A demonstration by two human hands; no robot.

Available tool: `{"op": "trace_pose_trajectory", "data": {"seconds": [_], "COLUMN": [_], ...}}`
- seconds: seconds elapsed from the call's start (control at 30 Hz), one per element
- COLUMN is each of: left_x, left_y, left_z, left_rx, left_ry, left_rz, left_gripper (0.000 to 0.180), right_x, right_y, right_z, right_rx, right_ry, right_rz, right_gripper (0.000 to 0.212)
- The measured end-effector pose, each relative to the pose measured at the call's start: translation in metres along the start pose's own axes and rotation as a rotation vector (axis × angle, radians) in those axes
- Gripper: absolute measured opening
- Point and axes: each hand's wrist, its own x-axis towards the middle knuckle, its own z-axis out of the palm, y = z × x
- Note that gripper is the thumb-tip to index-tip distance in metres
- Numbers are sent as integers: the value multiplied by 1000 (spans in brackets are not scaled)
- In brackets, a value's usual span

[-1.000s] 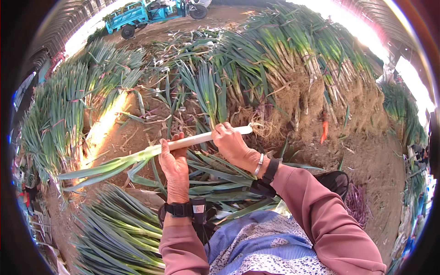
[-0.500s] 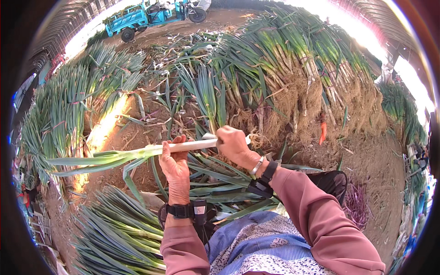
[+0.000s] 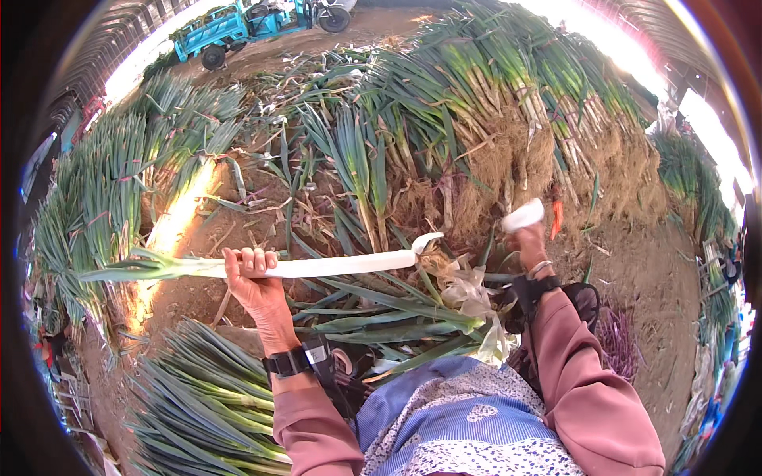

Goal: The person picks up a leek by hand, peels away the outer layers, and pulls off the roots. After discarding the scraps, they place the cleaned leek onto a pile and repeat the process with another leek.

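Observation:
My left hand (image 3: 258, 285) is wrapped round a long green onion (image 3: 349, 265) where its white stalk meets the green leaves. The stalk lies nearly level, pointing right, with a curled piece of skin (image 3: 429, 241) and brownish roots at its end. Off to the right, apart from the stalk, my right hand (image 3: 530, 244) is closed and smeared by motion. At its fingers is a white, rounded thing (image 3: 524, 215), too blurred to name. Loose green leaves (image 3: 389, 309) and pale peeled skins (image 3: 470, 292) lie below the stalk, close to my lap.
A pile of green onions (image 3: 214, 397) lies at the lower left. Tied bundles (image 3: 99, 190) stand at the far left. A large heap with roots (image 3: 492, 103) fills the back. Purple ties (image 3: 617, 345) lie at right, and a blue cargo tricycle (image 3: 238, 32) stands behind.
My right hand has left the stalk and swung right with the white thing. My left hand has shifted left with the onion, and a piece of skin now curls from its root end.

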Motion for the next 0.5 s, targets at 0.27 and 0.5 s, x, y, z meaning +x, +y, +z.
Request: {"op": "trace_pose_trajectory", "data": {"seconds": [0.27,0.5], "left_x": [3,-5], "left_y": [-18,4], "left_z": [4,-8], "left_rx": [22,-39], "left_ry": [-160,-194], "left_rz": [-69,-133], "left_gripper": [24,25], "right_x": [-95,-116], "right_y": [-48,-20], "right_z": [108,147], "right_rx": [-60,-1040], "right_ry": [-695,-458], "right_rz": [-188,-832], "right_gripper": [54,18]}}
